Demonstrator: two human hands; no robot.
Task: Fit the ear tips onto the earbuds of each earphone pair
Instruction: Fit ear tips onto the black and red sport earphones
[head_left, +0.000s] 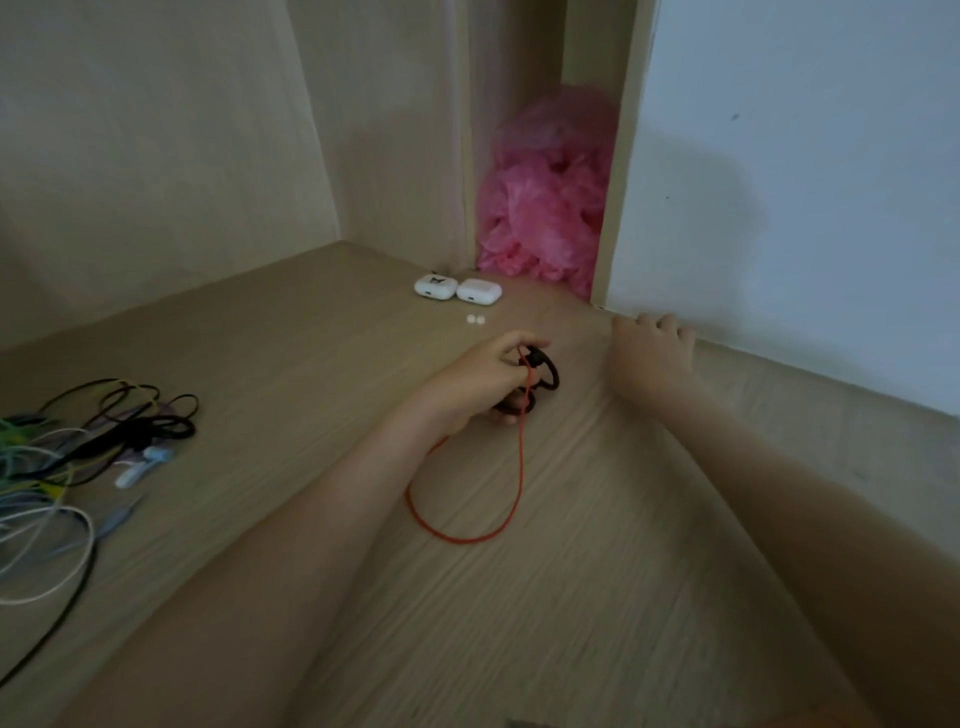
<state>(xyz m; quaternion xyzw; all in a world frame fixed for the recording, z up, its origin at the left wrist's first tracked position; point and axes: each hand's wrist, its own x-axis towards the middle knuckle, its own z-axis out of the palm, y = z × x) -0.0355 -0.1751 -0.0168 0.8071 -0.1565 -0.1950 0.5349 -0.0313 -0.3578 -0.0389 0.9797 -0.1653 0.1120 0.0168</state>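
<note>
Okay: left hand (480, 382) grips the black ear-hook earphones (548, 370), fingers curled round the hooks and thumb pinching on top. The red cord (511, 499) hangs from under the fingers and loops on the wooden surface (623, 597) back toward the wrist.

Right hand (647, 348) lies flat with fingers fairly straight and slightly apart, tips at the foot of the white wall (779, 208), holding nothing visible. Two small white ear tips (476, 319) sit just beyond the left fingertips, touching each other, with two white cases (457, 288) a little farther out.

Handling, as a judgement:
- The earphones look light, with springy hooks and a limp cord that will drag, so hold at the bud body, not the cord.
- The tips look soft and tiny, likely to roll or squash. Pinch the rim and push on straight.

Hard to make out:
- The buds and nozzles are hidden inside the left palm, so I cannot tell whether tips are already on.
- Anything under the right fingers is unseen.
- The cable tangle (83, 447), well left of the hands, is blurred and cut off.
</note>
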